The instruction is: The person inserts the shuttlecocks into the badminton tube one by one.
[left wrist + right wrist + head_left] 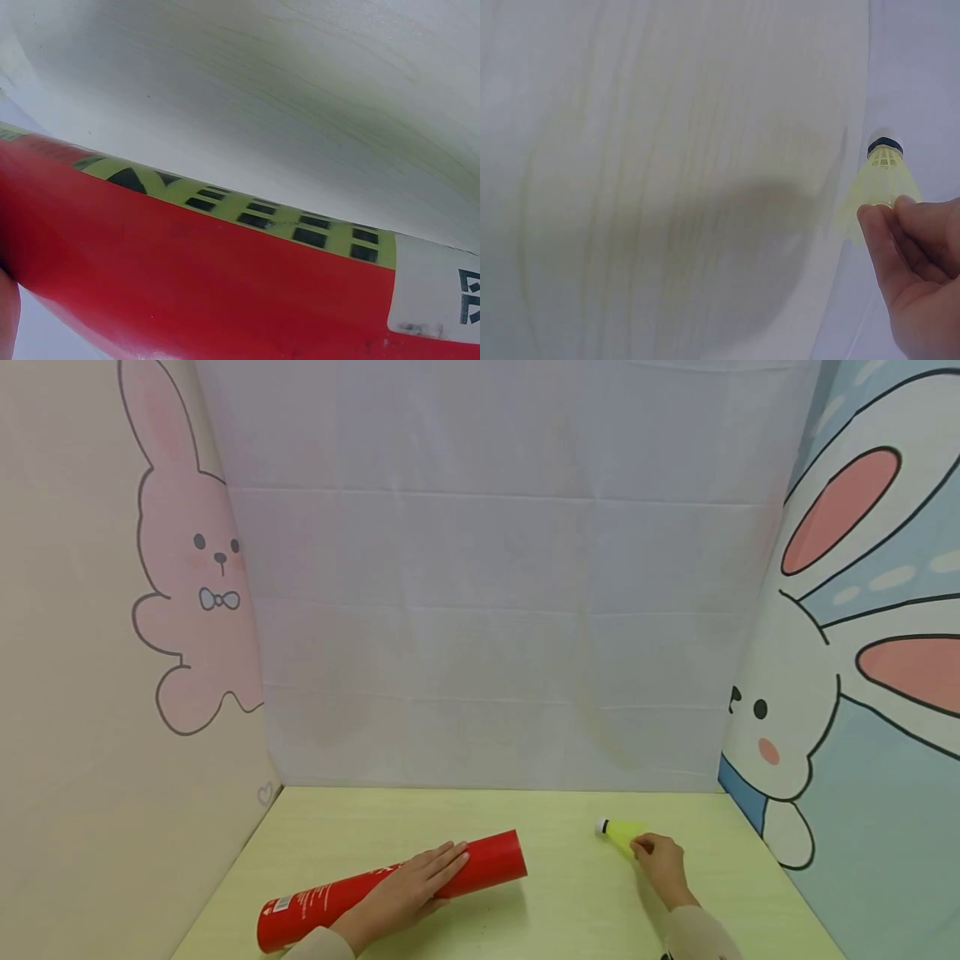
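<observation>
A long red shuttlecock tube [487, 866] lies slantwise at the left front of the table in the head view, its right end farther back. Across its middle my left hand [408, 893] grips it, fingers over the top and thumb at the near side. Close up in the left wrist view, the tube [187, 262] shows a yellow-and-black printed strip and a white label. My right hand [662, 864] pinches the skirt of a yellow shuttlecock [885, 180] between thumb and finger. The shuttlecock's white cork with a black band points away from that hand.
The pale yellow-green table [570, 910] runs back to a white cloth wall [495, 610]. Side walls stand close on both sides, a pink rabbit [191, 568] drawn on the left one and a white rabbit [787, 710] on the right.
</observation>
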`<act>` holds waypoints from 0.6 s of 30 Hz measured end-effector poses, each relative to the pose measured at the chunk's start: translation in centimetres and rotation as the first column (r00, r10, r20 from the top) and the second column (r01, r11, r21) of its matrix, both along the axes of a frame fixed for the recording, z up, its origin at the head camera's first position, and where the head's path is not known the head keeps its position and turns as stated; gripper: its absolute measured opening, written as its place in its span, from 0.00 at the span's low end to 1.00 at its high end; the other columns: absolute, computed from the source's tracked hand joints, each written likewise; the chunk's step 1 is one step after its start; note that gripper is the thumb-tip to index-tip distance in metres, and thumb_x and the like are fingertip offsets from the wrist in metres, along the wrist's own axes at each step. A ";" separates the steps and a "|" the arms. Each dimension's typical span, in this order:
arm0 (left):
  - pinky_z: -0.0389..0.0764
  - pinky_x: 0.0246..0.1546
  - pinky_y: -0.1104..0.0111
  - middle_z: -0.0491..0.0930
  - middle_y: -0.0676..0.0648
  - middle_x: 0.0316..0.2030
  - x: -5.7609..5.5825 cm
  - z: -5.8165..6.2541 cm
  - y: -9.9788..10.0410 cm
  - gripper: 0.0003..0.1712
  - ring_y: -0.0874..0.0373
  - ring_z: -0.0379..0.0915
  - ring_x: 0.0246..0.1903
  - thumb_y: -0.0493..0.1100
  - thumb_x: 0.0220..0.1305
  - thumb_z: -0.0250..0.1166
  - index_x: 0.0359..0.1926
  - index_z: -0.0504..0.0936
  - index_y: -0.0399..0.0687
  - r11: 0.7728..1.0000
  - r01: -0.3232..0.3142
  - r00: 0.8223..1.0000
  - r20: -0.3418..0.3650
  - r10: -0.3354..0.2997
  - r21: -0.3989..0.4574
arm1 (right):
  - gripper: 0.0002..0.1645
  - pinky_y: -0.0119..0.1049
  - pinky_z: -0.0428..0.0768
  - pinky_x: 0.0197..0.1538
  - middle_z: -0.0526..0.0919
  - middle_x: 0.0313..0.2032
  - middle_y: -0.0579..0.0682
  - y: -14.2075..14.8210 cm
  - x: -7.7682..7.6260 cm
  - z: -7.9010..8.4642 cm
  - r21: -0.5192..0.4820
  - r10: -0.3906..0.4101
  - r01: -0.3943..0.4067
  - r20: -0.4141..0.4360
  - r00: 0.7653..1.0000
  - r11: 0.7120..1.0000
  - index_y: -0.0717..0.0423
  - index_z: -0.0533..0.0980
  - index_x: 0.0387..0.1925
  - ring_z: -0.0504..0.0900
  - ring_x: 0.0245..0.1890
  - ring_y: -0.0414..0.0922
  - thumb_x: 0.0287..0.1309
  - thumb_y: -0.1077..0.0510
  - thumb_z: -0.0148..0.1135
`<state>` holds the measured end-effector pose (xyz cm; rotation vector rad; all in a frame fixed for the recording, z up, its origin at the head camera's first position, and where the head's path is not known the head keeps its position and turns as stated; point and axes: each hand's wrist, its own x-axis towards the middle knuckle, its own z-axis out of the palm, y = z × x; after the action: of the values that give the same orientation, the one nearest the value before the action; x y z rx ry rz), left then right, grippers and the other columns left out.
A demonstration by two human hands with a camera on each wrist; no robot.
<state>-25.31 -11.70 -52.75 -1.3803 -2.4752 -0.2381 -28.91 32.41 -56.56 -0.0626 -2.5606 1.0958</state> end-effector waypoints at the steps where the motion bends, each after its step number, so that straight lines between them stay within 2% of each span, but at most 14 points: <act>1: 0.76 0.55 0.57 0.58 0.47 0.71 0.0 0.0 0.0 0.51 0.50 0.61 0.67 0.41 0.55 0.72 0.74 0.54 0.46 1.000 -0.001 1.000 0.002 0.001 -0.002 | 0.05 0.30 0.77 0.27 0.83 0.24 0.55 -0.1 0.1 0.1 -0.006 0.006 -0.006 -0.003 1.000 1.000 0.73 0.80 0.32 0.79 0.24 0.44 0.56 0.70 0.63; 8: 0.76 0.55 0.57 0.58 0.48 0.72 0.0 -0.2 -0.2 0.51 0.50 0.61 0.67 0.42 0.55 0.72 0.74 0.54 0.47 1.000 -0.010 1.000 0.001 0.010 -0.006 | 0.05 0.29 0.78 0.26 0.83 0.25 0.55 -1.5 0.3 1.3 -0.025 0.060 -0.061 -0.029 0.998 0.998 0.72 0.80 0.33 0.81 0.25 0.45 0.57 0.69 0.63; 18: 0.76 0.55 0.56 0.58 0.47 0.72 -0.2 -0.3 -0.3 0.51 0.50 0.61 0.66 0.41 0.54 0.73 0.74 0.54 0.47 1.000 -0.001 1.000 -0.014 0.001 0.015 | 0.06 0.31 0.81 0.29 0.84 0.27 0.54 -3.8 0.3 2.4 -0.054 0.096 -0.097 -0.027 0.995 0.994 0.69 0.81 0.35 0.83 0.28 0.46 0.58 0.67 0.64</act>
<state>-25.51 -12.00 -53.07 -1.3702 -2.4573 -0.2459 -28.63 28.61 -54.13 0.0608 -2.5349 1.1955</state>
